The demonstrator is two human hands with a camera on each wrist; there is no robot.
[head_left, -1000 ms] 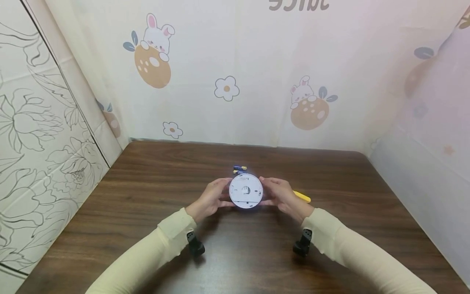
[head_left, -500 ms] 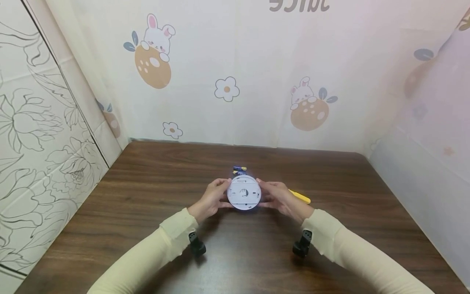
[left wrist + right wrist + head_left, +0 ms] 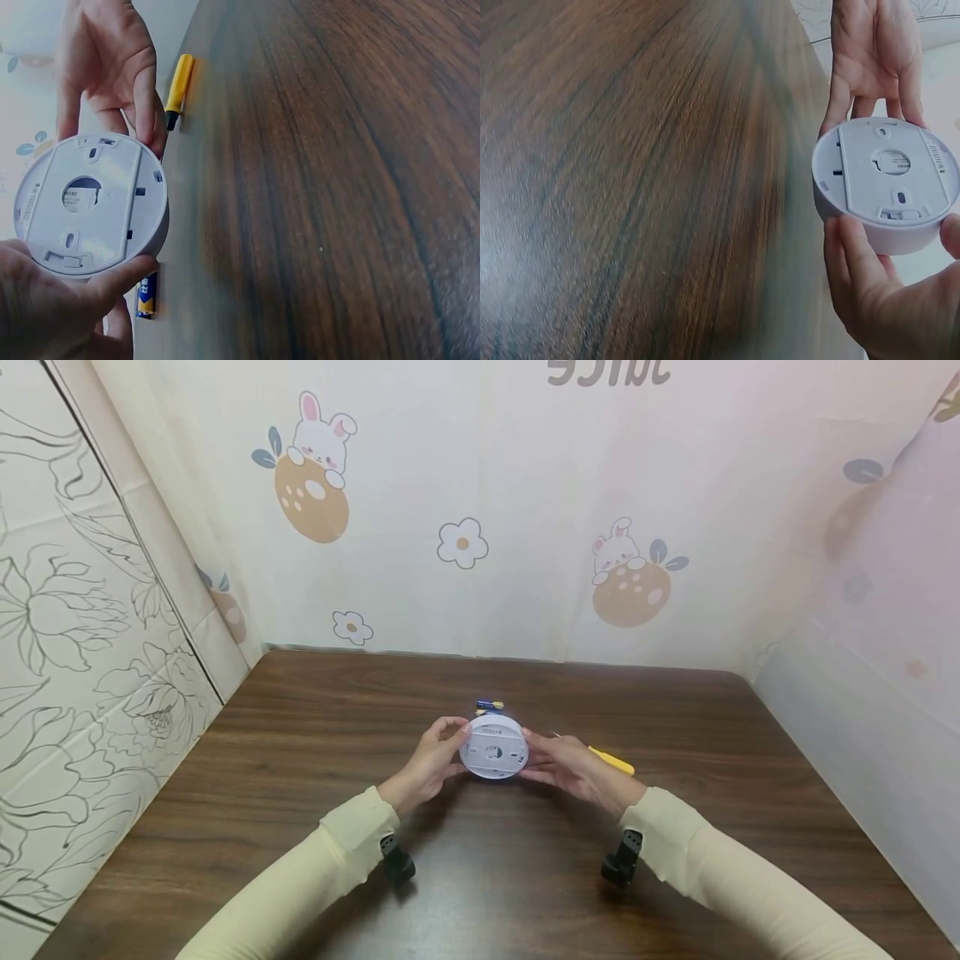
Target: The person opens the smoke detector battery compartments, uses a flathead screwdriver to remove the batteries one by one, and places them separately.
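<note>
Both hands hold a round white smoke detector (image 3: pixel 493 747) above the table, its back with the slotted mounting plate (image 3: pixel 94 202) turned up toward the head. My left hand (image 3: pixel 429 762) grips the left rim, thumb on top and fingers beneath. On the opposite rim, my right hand (image 3: pixel 579 766) grips in the same way. Through the plate's round centre hole a printed label (image 3: pixel 894 162) shows. Just beyond the detector lie blue-and-yellow batteries (image 3: pixel 490 704), partly hidden by it. A screwdriver with a yellow handle (image 3: pixel 613 761) lies beside the right hand, its shaft mostly hidden behind that hand.
The dark wooden table (image 3: pixel 360 710) reaches back to a patterned cloth backdrop (image 3: pixel 525 593). More cloth hangs along the left and right sides. A black wrist camera (image 3: pixel 396 860) hangs under the left sleeve, another black camera (image 3: pixel 622 860) under the right.
The detector has shifted slightly left and tilted, so its face looks flatter and its far side wall shows. Both hands keep hold. More of the screwdriver has come into view.
</note>
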